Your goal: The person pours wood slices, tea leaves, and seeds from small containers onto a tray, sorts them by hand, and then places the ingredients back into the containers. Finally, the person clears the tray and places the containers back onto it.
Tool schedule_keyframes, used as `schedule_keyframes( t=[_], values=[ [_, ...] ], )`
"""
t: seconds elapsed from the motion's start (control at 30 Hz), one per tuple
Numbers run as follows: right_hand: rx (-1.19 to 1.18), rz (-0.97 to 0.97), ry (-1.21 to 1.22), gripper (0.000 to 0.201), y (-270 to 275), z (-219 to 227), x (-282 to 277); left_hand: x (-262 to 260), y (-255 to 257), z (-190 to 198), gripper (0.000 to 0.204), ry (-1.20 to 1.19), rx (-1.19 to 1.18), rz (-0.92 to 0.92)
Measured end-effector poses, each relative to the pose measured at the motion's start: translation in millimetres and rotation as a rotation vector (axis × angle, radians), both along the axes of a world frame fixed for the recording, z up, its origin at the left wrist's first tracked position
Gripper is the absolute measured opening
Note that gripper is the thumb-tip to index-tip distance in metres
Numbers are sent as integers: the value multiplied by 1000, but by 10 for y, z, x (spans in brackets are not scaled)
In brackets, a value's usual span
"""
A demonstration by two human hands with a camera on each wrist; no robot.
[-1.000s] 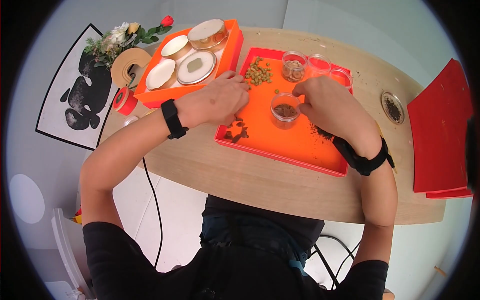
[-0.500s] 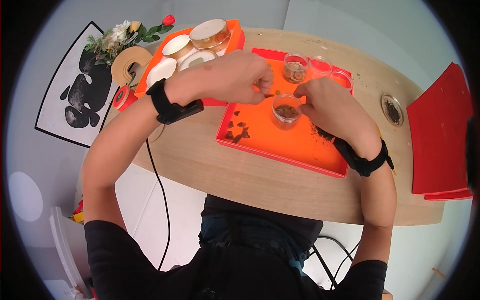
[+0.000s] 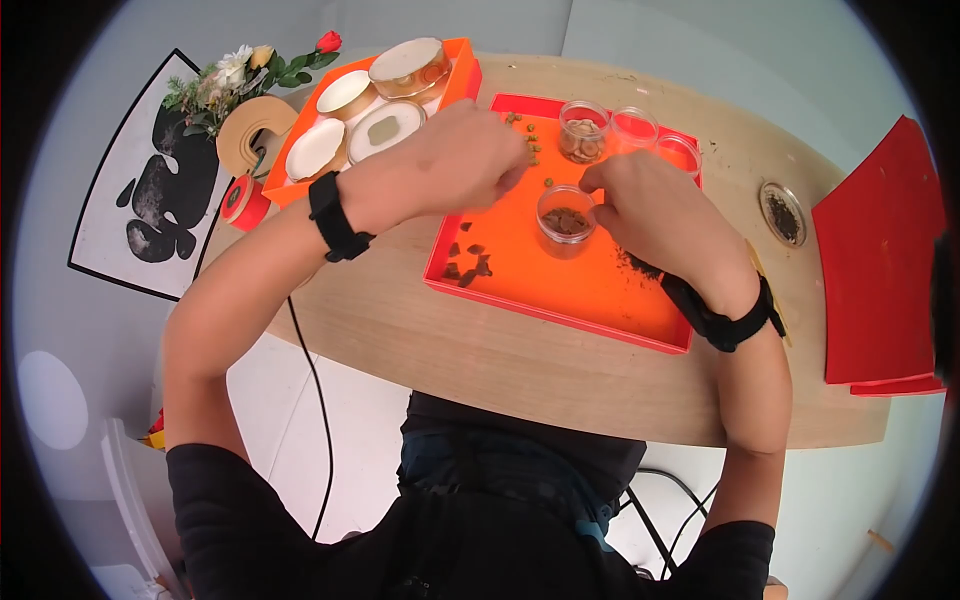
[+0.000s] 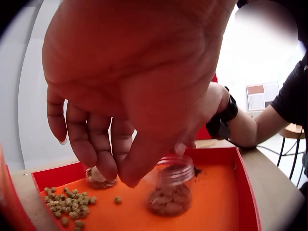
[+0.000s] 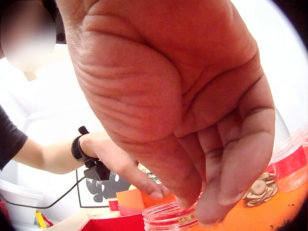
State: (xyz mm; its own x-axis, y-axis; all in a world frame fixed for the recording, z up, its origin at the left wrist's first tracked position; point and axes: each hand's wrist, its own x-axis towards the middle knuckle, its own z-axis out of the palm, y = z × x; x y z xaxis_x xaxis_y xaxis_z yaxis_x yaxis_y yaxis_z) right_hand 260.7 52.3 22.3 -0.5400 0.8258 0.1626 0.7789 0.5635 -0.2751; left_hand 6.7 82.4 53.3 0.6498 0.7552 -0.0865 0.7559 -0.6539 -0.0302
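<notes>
My left hand [image 3: 455, 165] hovers over the left part of a shallow orange-lined red tray [image 3: 560, 300]. Its fingers hang loosely curved, the thumb tip close to a fingertip, with nothing visible between them. Below it lies a pile of small greenish dried buds [image 4: 72, 204]. My right hand [image 3: 655, 205] holds a clear jar [image 3: 566, 222] by its threaded rim, thumb and fingers at the edge. Brown dried pieces [image 4: 169, 202] fill the jar's lower part. More brown flakes [image 3: 476, 267] are scattered in the tray's near-left corner, and dark loose bits lie under the right hand.
A jar of pale round slices [image 3: 583, 140] stands at the tray's far side, beside two more clear jars [image 3: 634, 126]. An orange box of tins [image 3: 460, 95] is at the left, next to flowers [image 3: 235, 75]. A small dish of dark leaves [image 3: 783, 214] sits right, near a red panel [image 3: 875, 270].
My left hand moved right towards the jar with a small brown piece at its fingertips, then drew back left; that piece no longer shows. The right hand stays at the jar.
</notes>
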Motion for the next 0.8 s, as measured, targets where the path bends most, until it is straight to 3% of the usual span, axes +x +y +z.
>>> schedule_keyframes(
  t=[0.1, 0.17, 0.57, 0.63, 0.8],
  values=[
    [36, 26, 3, 27, 12, -21, 4, -228, -4, -300, 9, 76, 52, -62],
    [34, 26, -12, 27, 12, 1, -6, -285, -43, -398, 11, 256, 79, -52],
    [-3, -6, -82, 29, -11, 38, -32, -410, -71, -608, 12, 136, 266, -226],
    [51, 37, 73, 10, -27, -19, -19, -421, -74, -603, 11, 116, 270, -248],
    [36, 24, 25, 14, -19, 13, -22, -412, -67, -571, 12, 115, 240, -271]
  ],
)
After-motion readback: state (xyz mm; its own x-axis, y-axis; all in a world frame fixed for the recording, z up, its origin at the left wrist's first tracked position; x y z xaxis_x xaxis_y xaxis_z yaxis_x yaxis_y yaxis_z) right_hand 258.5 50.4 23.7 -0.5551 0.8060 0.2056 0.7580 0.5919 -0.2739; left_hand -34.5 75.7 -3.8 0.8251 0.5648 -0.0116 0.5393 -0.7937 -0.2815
